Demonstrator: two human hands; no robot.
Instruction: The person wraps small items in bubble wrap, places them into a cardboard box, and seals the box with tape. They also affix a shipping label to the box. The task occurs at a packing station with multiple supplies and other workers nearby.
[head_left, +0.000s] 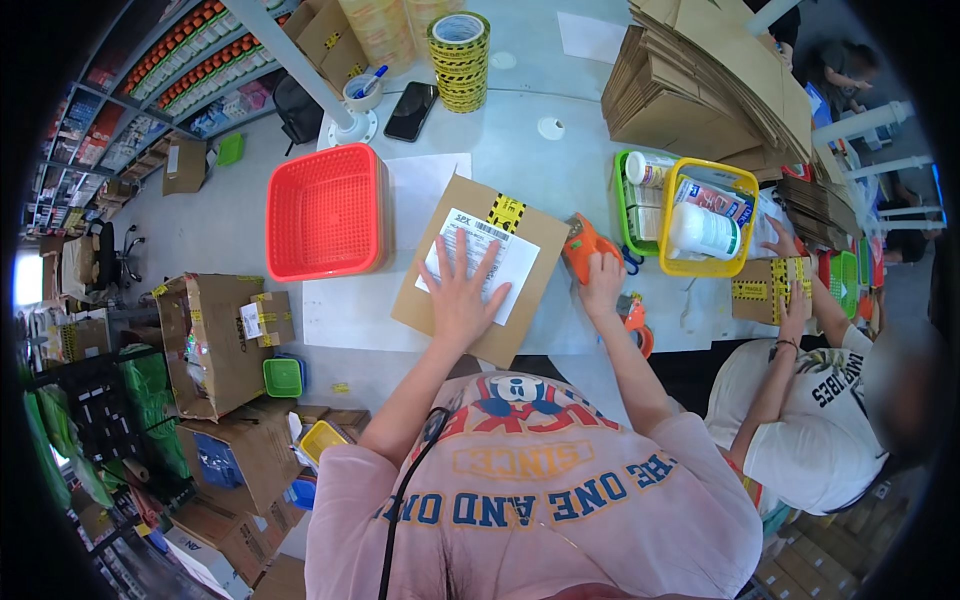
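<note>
A cardboard box (551, 247) lies at a slant on the table before me, with a strip of black-and-yellow tape (507, 212) at its far edge. On its top are a printed shipping label (459, 225) and a white paper (523, 262). My left hand (463, 289) rests flat on them, fingers spread. To the right of the box, my right hand (602, 281) grips an orange tape dispenser (589, 244). A second orange dispenser (637, 326) lies nearer my right forearm, and dark blue scissors (632, 260) show beside the green basket.
Red baskets (326, 214) stand left; green (624, 225) and yellow (670, 262) baskets with bottles stand right. Behind are a phone (411, 111), tape rolls (459, 67), a metal post (300, 60) and flattened cartons (675, 112). A co-worker (802, 420) handles a taped box (754, 291) at right.
</note>
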